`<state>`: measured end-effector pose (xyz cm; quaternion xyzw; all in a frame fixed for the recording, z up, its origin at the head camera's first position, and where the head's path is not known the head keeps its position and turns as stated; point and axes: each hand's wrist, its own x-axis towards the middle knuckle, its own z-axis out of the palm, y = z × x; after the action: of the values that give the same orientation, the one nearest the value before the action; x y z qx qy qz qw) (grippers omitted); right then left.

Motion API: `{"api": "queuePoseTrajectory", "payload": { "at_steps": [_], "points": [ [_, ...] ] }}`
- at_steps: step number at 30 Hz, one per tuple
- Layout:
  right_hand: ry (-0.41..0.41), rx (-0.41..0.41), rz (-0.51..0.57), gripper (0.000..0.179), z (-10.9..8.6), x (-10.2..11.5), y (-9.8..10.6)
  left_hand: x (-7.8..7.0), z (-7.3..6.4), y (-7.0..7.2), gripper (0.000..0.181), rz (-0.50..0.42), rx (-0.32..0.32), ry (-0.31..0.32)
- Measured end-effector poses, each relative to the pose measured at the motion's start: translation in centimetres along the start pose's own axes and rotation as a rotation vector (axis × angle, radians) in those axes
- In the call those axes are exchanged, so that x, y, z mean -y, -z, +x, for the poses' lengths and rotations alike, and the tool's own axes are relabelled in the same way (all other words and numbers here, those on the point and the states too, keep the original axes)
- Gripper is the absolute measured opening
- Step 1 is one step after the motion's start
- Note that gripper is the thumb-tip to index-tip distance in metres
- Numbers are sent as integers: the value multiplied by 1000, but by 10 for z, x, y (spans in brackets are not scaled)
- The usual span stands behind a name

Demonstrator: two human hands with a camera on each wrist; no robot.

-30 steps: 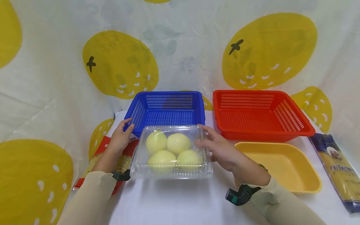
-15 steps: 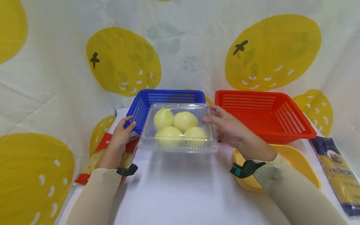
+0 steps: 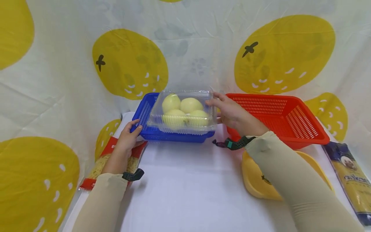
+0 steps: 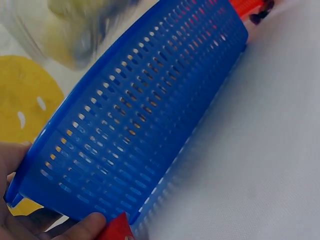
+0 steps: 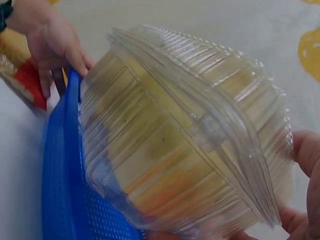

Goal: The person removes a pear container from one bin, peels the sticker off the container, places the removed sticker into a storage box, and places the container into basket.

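My right hand (image 3: pixel 236 114) holds a clear plastic clamshell box (image 3: pixel 185 95) by its right end. Several round, pale yellow-green fruits (image 3: pixel 191 105) show through its lid. The box is over the blue basket (image 3: pixel 179 137) and tilted, its near edge lower, in the head view. In the right wrist view, the clamshell (image 5: pixel 165 135) is above the basket's rim (image 5: pixel 72 100), with fingers at the right end. My left hand (image 3: pixel 126 137) grips the basket's front left corner; in the left wrist view, the thumb is at the rim (image 4: pixel 80 95) and fingers reach below it.
A red basket (image 3: pixel 261 120) stands right of the blue one. In front of it is a yellow basin (image 3: pixel 255 177), partly hidden by my right sleeve. A pasta packet (image 3: pixel 352 180) lies far right; a red-ended packet (image 3: pixel 99 166) lies under my left forearm. A patterned curtain (image 3: pixel 197 42) hangs behind.
My right hand has carried the clamshell box away from me, from in front of the blue basket to over it. My left hand has stayed at the basket's corner.
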<state>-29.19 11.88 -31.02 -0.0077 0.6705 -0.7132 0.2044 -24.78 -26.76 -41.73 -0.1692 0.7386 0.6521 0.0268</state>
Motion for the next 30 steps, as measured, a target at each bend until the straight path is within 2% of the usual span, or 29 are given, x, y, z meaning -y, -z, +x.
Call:
{"api": "queuePoseTrajectory", "payload": {
  "at_steps": [8,13,21,26,30],
  "points": [
    [-26,-52,-48,86,43,-9,-10,4,0,1,56,4,3,18],
    [-44,-77,-104,85,58,-16,-23,6,2,1,57,3,27,6],
    [-73,-83,-179,84,82,-32,-38,6,1,3,56,29,6,14],
    [-62,-66,-181,85,96,-38,-40,5,3,2,56,12,0,12],
    [-70,-51,-134,84,102,-40,-35,4,6,-1,56,15,1,7]
  ]
}}
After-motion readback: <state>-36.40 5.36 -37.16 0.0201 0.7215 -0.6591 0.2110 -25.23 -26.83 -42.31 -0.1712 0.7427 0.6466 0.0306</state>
